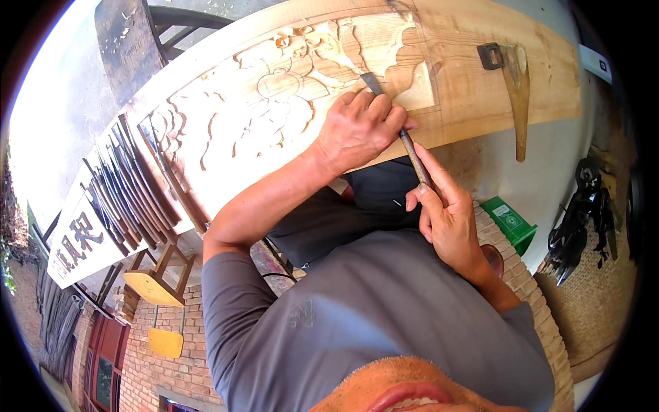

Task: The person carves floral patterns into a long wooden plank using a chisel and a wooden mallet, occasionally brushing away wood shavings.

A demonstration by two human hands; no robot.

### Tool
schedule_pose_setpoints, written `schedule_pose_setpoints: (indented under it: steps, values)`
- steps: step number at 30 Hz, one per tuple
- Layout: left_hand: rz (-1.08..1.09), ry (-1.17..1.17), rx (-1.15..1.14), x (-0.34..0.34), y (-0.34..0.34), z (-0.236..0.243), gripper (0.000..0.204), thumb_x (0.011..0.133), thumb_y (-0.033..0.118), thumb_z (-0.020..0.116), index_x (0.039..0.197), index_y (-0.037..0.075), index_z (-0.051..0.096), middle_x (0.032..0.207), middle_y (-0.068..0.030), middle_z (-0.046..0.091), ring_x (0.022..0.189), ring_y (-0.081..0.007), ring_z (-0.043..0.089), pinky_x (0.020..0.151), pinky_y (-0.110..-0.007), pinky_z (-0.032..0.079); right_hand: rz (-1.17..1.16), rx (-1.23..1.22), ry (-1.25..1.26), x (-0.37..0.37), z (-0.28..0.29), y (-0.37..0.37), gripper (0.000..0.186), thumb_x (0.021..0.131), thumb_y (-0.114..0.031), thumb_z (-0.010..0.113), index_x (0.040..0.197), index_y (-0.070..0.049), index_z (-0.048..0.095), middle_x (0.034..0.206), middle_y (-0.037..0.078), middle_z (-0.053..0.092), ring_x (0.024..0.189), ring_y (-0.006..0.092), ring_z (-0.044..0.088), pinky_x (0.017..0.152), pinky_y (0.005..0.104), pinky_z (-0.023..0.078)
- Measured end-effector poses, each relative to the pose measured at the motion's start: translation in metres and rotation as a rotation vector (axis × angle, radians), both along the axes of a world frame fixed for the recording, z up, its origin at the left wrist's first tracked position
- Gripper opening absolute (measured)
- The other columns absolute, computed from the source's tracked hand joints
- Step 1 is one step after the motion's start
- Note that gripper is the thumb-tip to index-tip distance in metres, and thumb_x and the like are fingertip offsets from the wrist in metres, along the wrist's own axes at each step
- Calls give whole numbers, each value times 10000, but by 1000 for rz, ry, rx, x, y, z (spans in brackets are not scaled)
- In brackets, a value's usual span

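Note:
A wooden board [494, 96] carries a relief of scrolls, petals and pencilled lines across its middle. On the carving rests the flat steel blade of a chisel [371, 82]. My left hand [360, 127] is closed round the tool just behind the blade, over the board's near edge. My right hand [446, 213] holds the handle's rear end, with thumb and index finger against it. To the left, several carving chisels [127, 185] lie side by side on the board. A wooden mallet-like tool with a dark metal head [515, 96] lies at the right.
A yellow wooden stool [154, 288] stands lower left, near a brick wall and red door. A green bin [508, 223] is below the board at right, beside a black bundled object [583, 213]. A dark plank [127, 41] stands beyond the board's far edge.

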State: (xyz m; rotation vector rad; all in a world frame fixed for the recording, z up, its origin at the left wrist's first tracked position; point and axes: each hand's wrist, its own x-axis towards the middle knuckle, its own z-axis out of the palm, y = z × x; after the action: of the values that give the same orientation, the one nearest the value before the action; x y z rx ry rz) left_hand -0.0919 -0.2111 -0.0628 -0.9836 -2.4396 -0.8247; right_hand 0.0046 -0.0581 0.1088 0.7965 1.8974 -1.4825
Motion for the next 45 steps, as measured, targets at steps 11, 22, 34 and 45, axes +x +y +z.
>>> schedule_pose_setpoints:
  steps: [11, 22, 34, 45]
  values:
    - [116, -40, -60, -1, 3, 2, 398, 980, 424, 785, 762, 185, 552, 733, 0, 474, 597, -164, 574, 518, -330, 430, -80, -62, 21, 2, -15, -22, 591, 1131, -34, 481, 1711, -139, 455, 835, -5, 610, 541, 9, 387, 475, 206, 353]
    - [191, -166, -76, -3, 4, 1, 310, 955, 366, 801, 819, 174, 598, 761, -18, 496, 648, -184, 613, 534, -354, 474, -18, 44, 109, 0, -25, -24, 602, 1100, 19, 500, 1685, -122, 503, 826, -2, 622, 598, 38, 430, 568, 236, 417]
    - [-23, -107, 31, -2, 3, -2, 245, 941, 291, 781, 869, 140, 603, 805, -29, 503, 673, -181, 596, 584, -352, 501, 106, -6, -167, -41, 23, 19, 591, 1106, -29, 498, 1685, -146, 510, 799, -31, 595, 580, 13, 410, 522, 214, 381]
    - [113, -149, -9, 2, 3, -1, 200, 863, 222, 760, 821, 142, 582, 767, -46, 511, 605, -203, 596, 499, -355, 470, -22, -24, 65, 2, -19, -24, 606, 1125, -38, 470, 1723, -130, 430, 803, 1, 602, 514, 2, 399, 452, 193, 341]
